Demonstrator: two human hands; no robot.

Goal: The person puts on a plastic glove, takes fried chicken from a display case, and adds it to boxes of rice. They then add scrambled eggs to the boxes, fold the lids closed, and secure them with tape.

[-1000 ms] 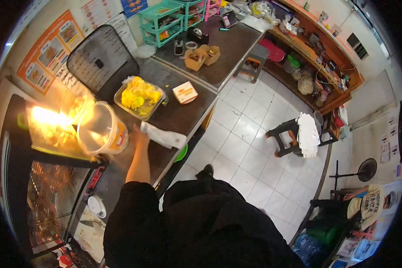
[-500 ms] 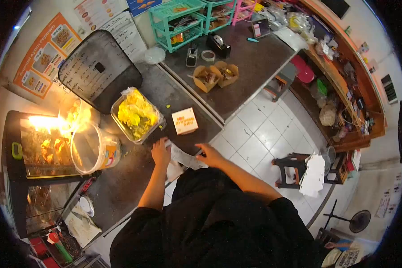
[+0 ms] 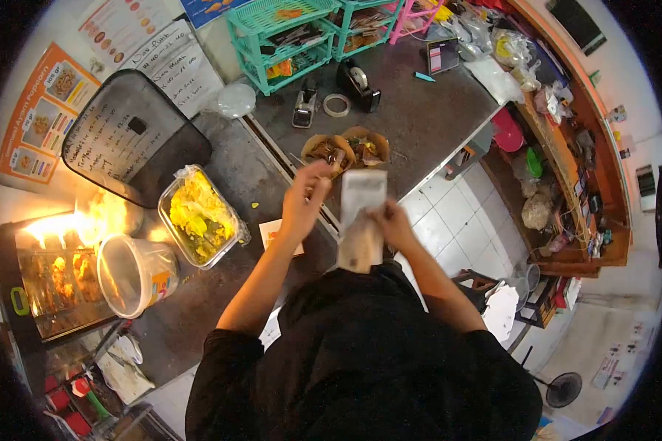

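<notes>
Held upright in front of my body is a long whitish paper slip; its lower part looks brownish and blurred. My right hand pinches its right edge. To the left of the slip, my left hand is raised with fingers apart and somewhat bent, holding nothing I can see. Just beyond it stand two open brown paper food boxes, the left box and the right box, both with food inside. A white printed box is partly hidden behind my left forearm.
On the left are a clear tray of yellow food, a plastic bucket and a lit display case. A tape dispenser, tape roll and teal drawer rack stand at the back.
Both hands have moved up and forward, toward the brown boxes. The paper has come up with my right hand and now stands upright; my left hand has let go of it. The view has shifted.
</notes>
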